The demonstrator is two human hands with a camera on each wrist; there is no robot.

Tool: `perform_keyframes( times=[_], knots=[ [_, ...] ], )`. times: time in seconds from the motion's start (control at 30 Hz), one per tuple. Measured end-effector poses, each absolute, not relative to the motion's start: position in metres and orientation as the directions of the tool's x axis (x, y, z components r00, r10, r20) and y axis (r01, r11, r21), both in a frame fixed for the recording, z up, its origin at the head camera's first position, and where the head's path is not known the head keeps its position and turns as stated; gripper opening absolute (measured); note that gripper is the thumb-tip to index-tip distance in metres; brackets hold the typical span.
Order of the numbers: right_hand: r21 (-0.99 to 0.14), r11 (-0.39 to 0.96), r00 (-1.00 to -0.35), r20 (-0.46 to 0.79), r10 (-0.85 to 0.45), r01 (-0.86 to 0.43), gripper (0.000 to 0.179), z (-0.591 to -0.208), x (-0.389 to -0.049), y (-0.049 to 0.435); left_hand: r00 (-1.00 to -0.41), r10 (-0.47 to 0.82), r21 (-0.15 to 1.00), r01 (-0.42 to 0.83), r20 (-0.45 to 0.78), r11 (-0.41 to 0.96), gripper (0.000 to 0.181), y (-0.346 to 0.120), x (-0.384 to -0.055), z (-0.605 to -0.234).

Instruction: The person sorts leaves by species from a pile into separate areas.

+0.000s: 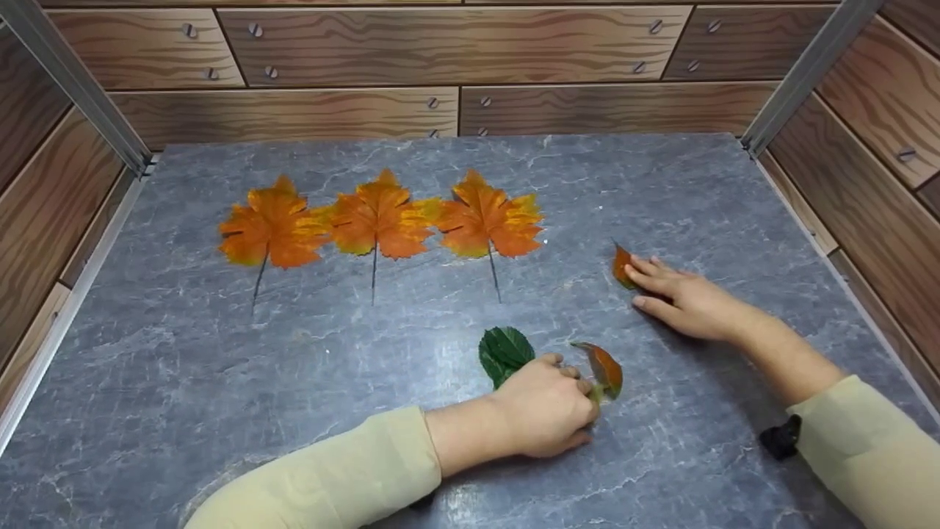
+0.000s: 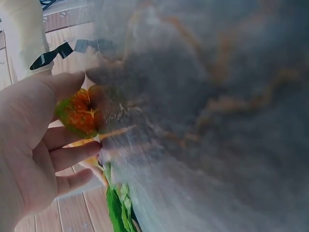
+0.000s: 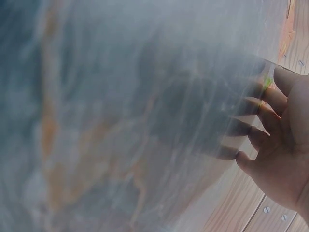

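My left hand (image 1: 547,408) rests low over the grey marbled tabletop, beside a curved orange-and-green leaf (image 1: 606,371). That leaf's pale lower end meets the fingertips; in the left wrist view the orange leaf (image 2: 79,113) shows in the gap between thumb and fingers. A dark green leaf (image 1: 505,354) lies at the hand's far side, partly hidden by it. Farther right, my right hand (image 1: 687,297) lies with fingers extended, their tips touching a small orange-brown leaf (image 1: 622,266) on the table. In the right wrist view the right hand (image 3: 280,125) hides most of that leaf.
Three orange maple leaves, left (image 1: 272,224), middle (image 1: 378,217) and right (image 1: 485,217), lie in a row with stems toward me. Wood-patterned panels (image 1: 455,44) and metal posts (image 1: 88,88) border the grey tabletop (image 1: 220,382).
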State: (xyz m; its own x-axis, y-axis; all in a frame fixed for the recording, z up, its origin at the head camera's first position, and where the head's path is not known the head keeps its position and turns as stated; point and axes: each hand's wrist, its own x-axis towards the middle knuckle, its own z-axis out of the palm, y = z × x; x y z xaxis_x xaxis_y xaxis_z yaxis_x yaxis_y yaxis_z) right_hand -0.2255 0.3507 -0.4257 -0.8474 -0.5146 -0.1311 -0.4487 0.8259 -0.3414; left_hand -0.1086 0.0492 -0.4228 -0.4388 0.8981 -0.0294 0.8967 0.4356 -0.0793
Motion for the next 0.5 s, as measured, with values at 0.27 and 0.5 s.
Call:
perform_keyframes(
  times=[0.27,0.5],
  knots=[
    [-0.343,0.826,-0.848,-0.130,-0.514,-0.448,0.059,-0.4252,-0.2251,0.3507,-0.421,0.906,-0.137,0.896,0.038,0.422,0.016,0.0491,-0.1087,-0.4232],
    [-0.343,0.828,-0.848,-0.138,-0.511,-0.444,0.059,-0.4246,-0.2250,0.3499,-0.387,0.920,-0.116,0.912,0.063,0.392,0.018,0.0459,-0.1112,-0.4217]
  ],
)
